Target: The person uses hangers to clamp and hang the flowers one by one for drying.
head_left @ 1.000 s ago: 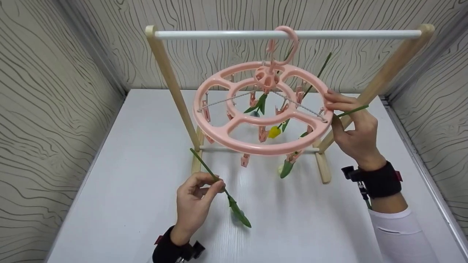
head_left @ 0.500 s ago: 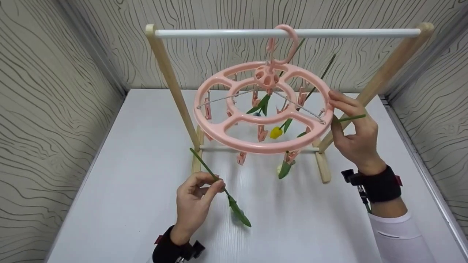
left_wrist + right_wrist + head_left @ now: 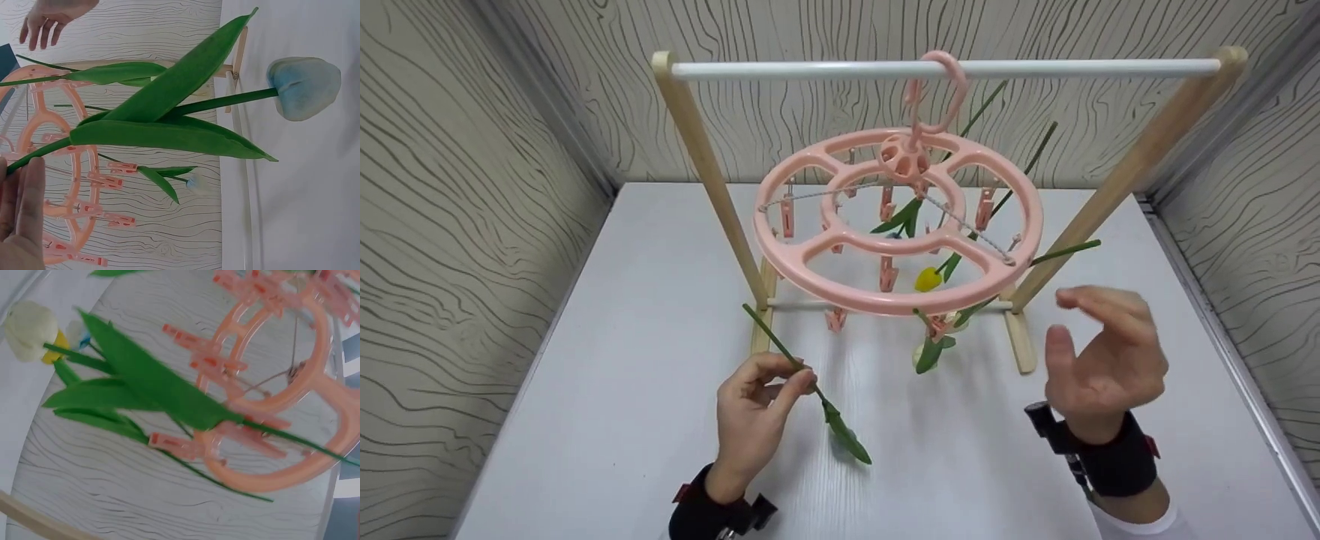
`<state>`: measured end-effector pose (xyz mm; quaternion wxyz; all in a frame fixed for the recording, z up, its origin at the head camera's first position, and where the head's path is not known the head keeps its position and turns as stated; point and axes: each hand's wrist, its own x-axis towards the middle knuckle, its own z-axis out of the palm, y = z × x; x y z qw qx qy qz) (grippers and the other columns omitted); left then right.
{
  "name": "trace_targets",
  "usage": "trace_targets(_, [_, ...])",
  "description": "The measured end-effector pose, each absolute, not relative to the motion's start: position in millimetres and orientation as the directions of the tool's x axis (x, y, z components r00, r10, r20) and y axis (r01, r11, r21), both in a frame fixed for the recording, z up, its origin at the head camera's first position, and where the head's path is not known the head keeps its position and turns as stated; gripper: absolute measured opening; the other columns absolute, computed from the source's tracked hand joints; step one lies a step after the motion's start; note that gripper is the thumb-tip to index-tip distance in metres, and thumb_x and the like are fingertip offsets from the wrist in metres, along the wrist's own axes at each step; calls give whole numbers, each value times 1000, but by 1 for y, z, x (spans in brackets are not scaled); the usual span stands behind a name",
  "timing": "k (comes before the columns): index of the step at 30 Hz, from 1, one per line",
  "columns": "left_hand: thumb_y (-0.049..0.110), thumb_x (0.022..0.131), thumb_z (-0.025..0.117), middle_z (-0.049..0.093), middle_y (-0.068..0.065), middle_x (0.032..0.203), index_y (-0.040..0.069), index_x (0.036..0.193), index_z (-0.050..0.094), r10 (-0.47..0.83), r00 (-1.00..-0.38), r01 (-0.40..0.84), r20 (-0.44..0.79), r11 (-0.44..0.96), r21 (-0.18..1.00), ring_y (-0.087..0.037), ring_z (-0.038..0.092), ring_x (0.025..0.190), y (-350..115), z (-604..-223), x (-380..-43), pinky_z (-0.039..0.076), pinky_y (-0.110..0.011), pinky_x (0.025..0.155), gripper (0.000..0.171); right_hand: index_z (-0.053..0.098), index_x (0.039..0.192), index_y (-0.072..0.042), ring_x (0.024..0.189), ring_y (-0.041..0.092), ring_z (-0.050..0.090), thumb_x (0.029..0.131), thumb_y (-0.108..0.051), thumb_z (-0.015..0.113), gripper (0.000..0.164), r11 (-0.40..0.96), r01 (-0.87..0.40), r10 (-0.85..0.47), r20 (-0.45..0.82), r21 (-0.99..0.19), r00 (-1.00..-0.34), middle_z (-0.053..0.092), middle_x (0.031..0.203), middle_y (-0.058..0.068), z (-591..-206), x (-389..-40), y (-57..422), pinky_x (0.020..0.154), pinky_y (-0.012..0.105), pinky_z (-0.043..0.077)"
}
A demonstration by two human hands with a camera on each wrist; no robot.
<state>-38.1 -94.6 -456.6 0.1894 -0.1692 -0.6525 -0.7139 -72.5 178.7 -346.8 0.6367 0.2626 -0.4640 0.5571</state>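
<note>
My left hand (image 3: 754,409) pinches the green stem of an artificial tulip (image 3: 306,87), whose pale blue-white bloom points away from the palm in the left wrist view. It is held low, in front of a pink round clip hanger (image 3: 885,304). To the right of the hanger, my right hand (image 3: 1110,360) is apart from the rim, with nothing in its fingers. Tulips hang upside down from several clips: a yellow tulip (image 3: 928,279), a white tulip (image 3: 34,331) and a blue-white tulip (image 3: 196,184) show. Other pink clips, such as the left clip (image 3: 787,216), hold nothing.
The hanger's hook (image 3: 952,82) sits over the white rod (image 3: 810,71) of a wooden stand (image 3: 701,165). Its feet rest on the white table (image 3: 622,360). Wood-grain panels enclose the back and sides. Stems jut up and out past the ring.
My right hand has left the hanger's rim and drawn down toward me. The hanger has turned a little, its front clips shifting left. My left hand keeps its pinch on the tulip.
</note>
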Motion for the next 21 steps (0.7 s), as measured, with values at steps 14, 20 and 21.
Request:
trace_targets(14, [-15,89,74,76,1,94,-9,97,66,-59,-880,474,472,-31,880,-5,76,81,-98,-457,-38,68,-25,68,13,73,94,13,87,22,77,96,-21,80,35,366,-898,30,968,-244,-250,79,91,22,-408,-50,126,94,19,64])
trace_targets(20, [-14,89,74,76,1,95,-9,97,66,-65,-885,464,462,-30,885,-6,76,81,-100,-457,-38,68,-26,68,12,72,116,12,104,26,78,98,-20,78,37,371,-867,-67,922,-332,-381,79,110,22,-416,-56,101,99,23,63])
trace_targets(21, [-14,89,74,76,0,95,-9,97,66,-65,-884,465,462,-34,885,-6,76,81,-100,-457,-38,68,-26,67,12,71,121,12,108,26,77,99,-21,76,39,368,-861,-81,911,-350,-405,78,115,23,-417,-57,97,100,24,63])
